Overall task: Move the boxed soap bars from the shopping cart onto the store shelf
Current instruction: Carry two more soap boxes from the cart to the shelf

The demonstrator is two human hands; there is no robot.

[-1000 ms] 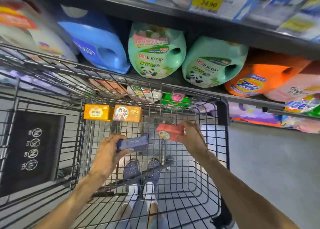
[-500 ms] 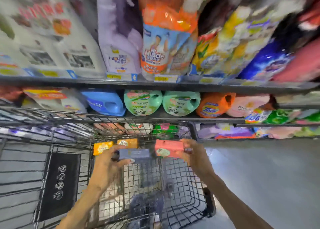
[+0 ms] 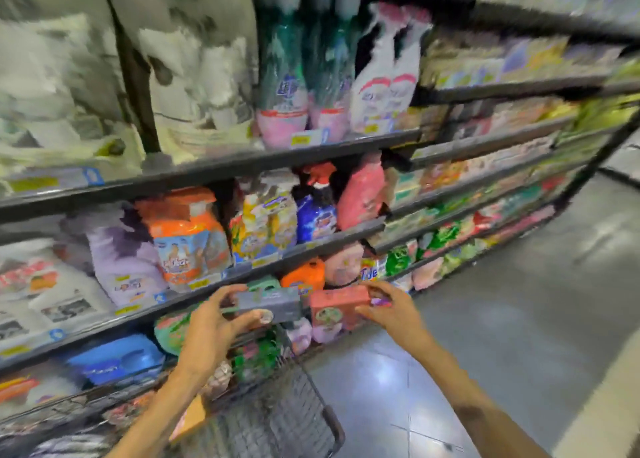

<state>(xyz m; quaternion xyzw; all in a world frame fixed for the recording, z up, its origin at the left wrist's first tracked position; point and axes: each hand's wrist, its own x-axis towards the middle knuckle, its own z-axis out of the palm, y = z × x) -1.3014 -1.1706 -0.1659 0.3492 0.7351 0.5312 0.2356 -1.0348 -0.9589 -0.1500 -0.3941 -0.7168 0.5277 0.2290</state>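
Both boxes now up out of the shopping cart [image 3: 277, 419] and level with the lower store shelf [image 3: 242, 274], where a second ago sat low inside the basket; view swung up and right along the aisle too. Reads as pick done, carry under way, placing not yet begun.

Left hand [image 3: 211, 326] curled round the grey soap box [image 3: 268, 305], thumb under the near face, fingers over the far end. Right hand [image 3: 391, 310] pinching the red soap box [image 3: 337, 310] at its right end. Boxes just beside each other above the cart's front rim, apparently not touching.

Grey box: long axis roughly level, running left to right, broad face toward the camera. Red box: long axis likewise left to right, tipped slightly, printed face forward.

Orange box [image 3: 190, 419] left in the cart, below the left forearm, so more to move. Picture blurred; print unreadable.
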